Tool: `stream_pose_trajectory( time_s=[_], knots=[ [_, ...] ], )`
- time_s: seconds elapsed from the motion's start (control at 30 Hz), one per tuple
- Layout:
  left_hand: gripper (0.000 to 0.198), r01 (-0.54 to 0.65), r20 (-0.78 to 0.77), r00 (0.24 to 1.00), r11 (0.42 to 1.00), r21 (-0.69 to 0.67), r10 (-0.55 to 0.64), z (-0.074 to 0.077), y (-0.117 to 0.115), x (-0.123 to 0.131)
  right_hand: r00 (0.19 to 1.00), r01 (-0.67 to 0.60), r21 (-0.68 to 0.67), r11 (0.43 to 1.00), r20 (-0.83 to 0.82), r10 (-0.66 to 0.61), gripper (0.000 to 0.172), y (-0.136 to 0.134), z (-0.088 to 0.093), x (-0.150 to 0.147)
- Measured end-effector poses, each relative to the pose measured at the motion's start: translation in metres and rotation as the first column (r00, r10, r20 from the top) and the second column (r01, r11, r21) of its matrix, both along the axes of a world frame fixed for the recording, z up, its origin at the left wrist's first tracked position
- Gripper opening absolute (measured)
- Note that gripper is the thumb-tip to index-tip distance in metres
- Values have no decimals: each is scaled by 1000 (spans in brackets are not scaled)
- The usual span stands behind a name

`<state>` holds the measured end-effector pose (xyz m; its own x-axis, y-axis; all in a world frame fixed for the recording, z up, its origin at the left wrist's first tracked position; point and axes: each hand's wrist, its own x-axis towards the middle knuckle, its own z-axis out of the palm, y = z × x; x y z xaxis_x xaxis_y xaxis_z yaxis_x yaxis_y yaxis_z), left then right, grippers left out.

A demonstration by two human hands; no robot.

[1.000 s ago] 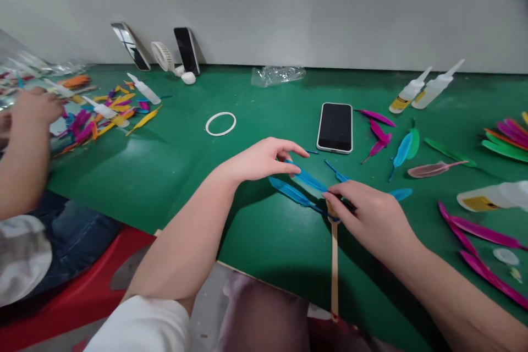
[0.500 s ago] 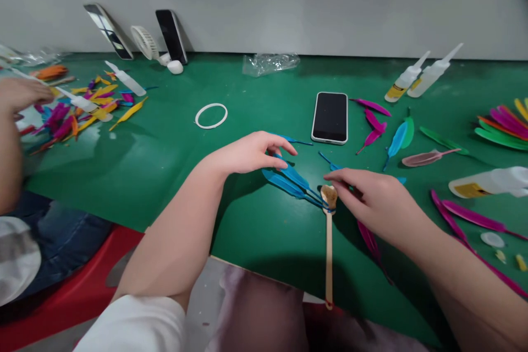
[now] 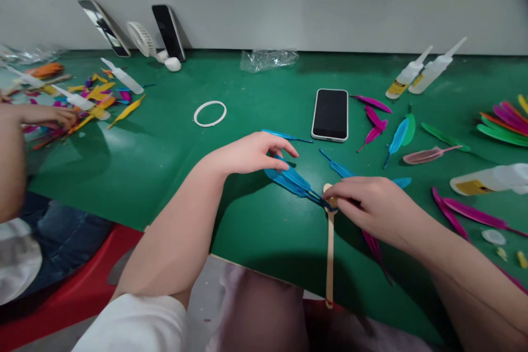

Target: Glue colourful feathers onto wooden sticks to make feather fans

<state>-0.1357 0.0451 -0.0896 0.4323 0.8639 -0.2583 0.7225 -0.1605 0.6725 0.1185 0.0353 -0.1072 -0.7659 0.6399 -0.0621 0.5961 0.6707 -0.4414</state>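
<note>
A thin wooden stick (image 3: 330, 258) with a wide rounded head lies towards the table's front edge. Blue feathers (image 3: 291, 180) fan out to the left of that head, their stems meeting on it. My right hand (image 3: 367, 198) is closed, thumb and fingertips pinching at the head where the stems end; the fingers partly cover this spot. Over the outer ends of the blue feathers is my left hand (image 3: 259, 153), thumb and forefinger apart. Its thumb is at the feathers, though whether it presses on them is unclear.
A phone (image 3: 330, 114) lies beyond my hands. Magenta feathers (image 3: 374, 126), other loose feathers and glue bottles (image 3: 404, 80) are on the right. A white ring (image 3: 210, 114) lies left. Another person's hand (image 3: 53, 115) is among coloured feathers at far left.
My right fingertips have moved down onto the stick's head, covering its brown patch. The blue feathers have drawn closer together. At far left, the other person's hand has reached into the feather pile.
</note>
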Motion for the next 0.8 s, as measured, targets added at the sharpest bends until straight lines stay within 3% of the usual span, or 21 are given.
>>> stream_pose_trajectory(
  time_s=[0.3,0.6,0.8],
  knots=[
    [30,20,-1,1000,1000,-6,-20,-1,-2,2,998,-29,-19,999,62,30,27,1,0,-1],
    [36,-75,52,995,992,-103,81,1,-2,0,999,-33,55,998,13,32,27,0,1,0],
    [37,-36,64,997,992,-119,44,-2,0,1,999,-23,10,1000,46,22,27,2,1,0]
  ],
)
